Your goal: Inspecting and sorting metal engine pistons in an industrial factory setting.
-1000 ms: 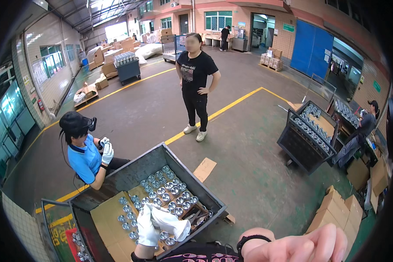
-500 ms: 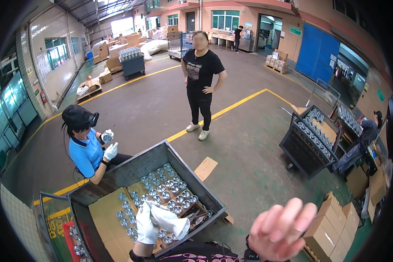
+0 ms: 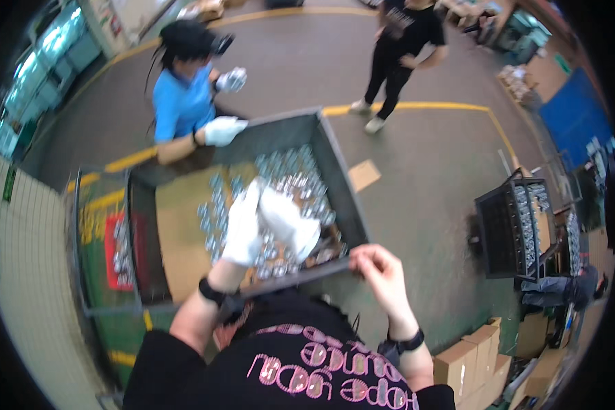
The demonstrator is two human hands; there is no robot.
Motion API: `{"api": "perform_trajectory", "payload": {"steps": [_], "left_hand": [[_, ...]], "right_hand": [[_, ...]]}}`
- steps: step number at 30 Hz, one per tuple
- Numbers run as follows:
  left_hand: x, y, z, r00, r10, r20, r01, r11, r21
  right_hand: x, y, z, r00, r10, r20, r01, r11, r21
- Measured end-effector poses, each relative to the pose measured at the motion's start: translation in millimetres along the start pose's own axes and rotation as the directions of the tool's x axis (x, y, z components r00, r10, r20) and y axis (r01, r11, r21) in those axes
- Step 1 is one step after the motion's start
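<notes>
My left hand (image 3: 240, 236), in a white glove, is closed on a loose white glove (image 3: 290, 222) that hangs to its right. Both are over the dark metal cart (image 3: 335, 174), which holds several rows of shiny round metal parts (image 3: 290, 164) on cardboard. My bare right hand (image 3: 384, 270) is at the cart's near right corner, thumb and fingers drawn together. Its fingertips overlap the rim, and blur hides whether they grip anything. Across the cart, a person in a blue shirt (image 3: 182, 102) has one gloved hand (image 3: 224, 130) at the far rim and the other raised.
A red crate (image 3: 109, 253) with metal parts stands left of the cart. Beyond it is a person in black (image 3: 400, 55). Flat cardboard (image 3: 364, 175) lies on the floor. At the right are another loaded cart (image 3: 502, 236), a bent-over person (image 3: 560, 290) and cardboard boxes (image 3: 466, 359).
The view has tilted down. My right hand has moved left from its raised, spread pose to the cart's corner, its fingers drawing together. The blue-shirted person's lower hand has reached the far rim.
</notes>
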State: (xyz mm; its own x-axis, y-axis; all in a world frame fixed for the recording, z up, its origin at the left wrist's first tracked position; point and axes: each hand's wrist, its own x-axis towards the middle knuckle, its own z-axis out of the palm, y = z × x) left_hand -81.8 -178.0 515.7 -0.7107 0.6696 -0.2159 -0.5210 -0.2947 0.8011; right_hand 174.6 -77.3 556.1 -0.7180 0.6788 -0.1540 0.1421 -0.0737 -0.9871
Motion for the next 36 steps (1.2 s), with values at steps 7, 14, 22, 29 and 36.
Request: {"api": "perform_trajectory", "payload": {"steps": [7, 14, 22, 29, 36], "left_hand": [[30, -42, -47, 0.982, -0.049, -0.180, 0.048, 0.999, -0.010], [-10, -92, -99, 0.972, 0.059, -0.229, -0.009, 0.977, 0.213], [-98, -100, -125, 0.952, -0.305, -0.014, 0.184, 0.536, 0.824], [-161, -81, -122, 0.913, -0.406, -0.041, 0.004, -0.091, 0.996], [-158, -105, -46, 0.688, -0.703, 0.181, -0.299, -0.048, 0.953]], "right_hand": [[39, 47, 64, 1.000, -0.007, 0.028, 0.006, 1.000, 0.013], [31, 89, 110, 0.977, -0.199, 0.071, 0.211, 0.912, -0.352], [-15, 153, 94, 0.969, 0.245, 0.024, -0.243, 0.936, 0.256], [-57, 183, 81, 0.820, 0.460, 0.340, -0.546, 0.448, 0.708], [-84, 223, 96, 0.798, 0.584, 0.148, -0.493, 0.490, 0.719]]}}
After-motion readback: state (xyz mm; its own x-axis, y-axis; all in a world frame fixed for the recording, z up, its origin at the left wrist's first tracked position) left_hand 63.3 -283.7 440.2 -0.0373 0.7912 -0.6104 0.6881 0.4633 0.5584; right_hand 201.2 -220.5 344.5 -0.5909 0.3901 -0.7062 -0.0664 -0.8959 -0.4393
